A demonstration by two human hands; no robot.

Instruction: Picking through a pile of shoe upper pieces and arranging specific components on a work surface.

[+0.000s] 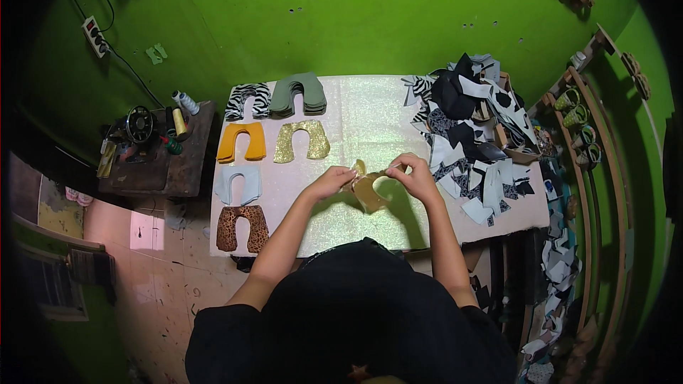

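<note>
Above the table's middle I hold a tan and gold piece of curved sheet material, bent and tilted, with a glittery gold part at its upper left. My left hand pinches its left side with closed fingers. My right hand is closed in a pinch at its upper right edge. Left of my hands lie U-shaped cut pieces: gold glitter, grey-green, zebra-print, orange-yellow, pale grey and leopard-print. Several of these are stacked.
A heap of black, white and patterned scraps covers the table's right end. At left stands a dark sewing table with a handwheel and thread cones. A wooden rack holding sandals leans along the right wall.
</note>
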